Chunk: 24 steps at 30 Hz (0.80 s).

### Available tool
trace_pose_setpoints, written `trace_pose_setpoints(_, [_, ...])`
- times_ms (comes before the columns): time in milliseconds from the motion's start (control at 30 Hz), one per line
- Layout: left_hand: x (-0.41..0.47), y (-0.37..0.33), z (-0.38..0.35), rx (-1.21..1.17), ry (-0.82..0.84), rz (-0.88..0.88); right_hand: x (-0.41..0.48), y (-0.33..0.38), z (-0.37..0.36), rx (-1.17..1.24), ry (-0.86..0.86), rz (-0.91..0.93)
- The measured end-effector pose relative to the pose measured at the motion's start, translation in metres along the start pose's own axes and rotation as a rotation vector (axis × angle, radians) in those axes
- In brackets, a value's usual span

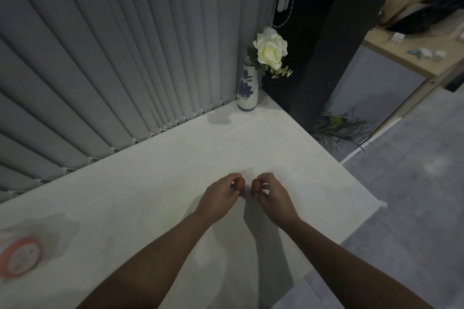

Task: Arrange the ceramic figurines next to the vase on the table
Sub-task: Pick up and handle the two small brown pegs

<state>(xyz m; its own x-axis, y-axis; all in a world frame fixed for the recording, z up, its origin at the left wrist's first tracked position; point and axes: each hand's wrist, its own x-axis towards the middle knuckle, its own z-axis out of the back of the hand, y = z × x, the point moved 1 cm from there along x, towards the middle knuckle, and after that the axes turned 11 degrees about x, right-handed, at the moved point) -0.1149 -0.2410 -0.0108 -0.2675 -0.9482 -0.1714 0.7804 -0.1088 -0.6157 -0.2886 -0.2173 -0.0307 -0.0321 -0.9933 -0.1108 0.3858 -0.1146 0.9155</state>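
— Across the upper left of the frame, what hangs there?

— Grey vertical blinds (pixel 105 63), their bottom hems meeting the far edge of the pale tabletop (pixel 155 183), which fills the middle and lower left. Its near part is cut off by the bottom edge of the frame.

— And the vase?

— A white vase (pixel 247 89) with a blue flower pattern stands upright in the far corner of the tabletop, upper middle of the frame, just beside the blinds. A cream rose (pixel 270 50) leans out of it to the right.

— Where are the hands?

— Centre of the frame, close together but apart. The left hand (pixel 221 195) is curled around a small brown figurine (pixel 240 184); the right hand (pixel 273 195) is curled around a second brown figurine (pixel 255 186). Fingers hide most of each piece, so their shapes cannot be made out. Both sit well apart from the vase, low over the tabletop; whether they touch it I cannot tell.

— Anything else?

— A blurred round object with a red rim (pixel 20 257) at the lower left, partly cut off. At the upper right, a wooden shelf (pixel 411 55) with small items too blurred to name.
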Motion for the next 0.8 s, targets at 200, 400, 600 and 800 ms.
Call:
trace_pose_setpoints(200, [-0.006, 0.005, -0.004, 0.084, 0.003, -0.028, -0.001, 0.001, 0.000, -0.094, -0.006, -0.080])
trace_pose_setpoints(400, [-0.020, 0.011, 0.000, 0.191, -0.027, -0.001, -0.010, 0.009, 0.005, -0.201, -0.025, -0.034])
trace_pose_setpoints(600, [-0.052, 0.020, 0.003, 0.290, -0.066, 0.069, -0.029, 0.021, 0.010, -0.317, -0.060, 0.131])
trace_pose_setpoints(800, [-0.109, 0.030, 0.009, 0.352, -0.263, 0.115, -0.057, 0.035, 0.005, -0.356, 0.026, 0.262])
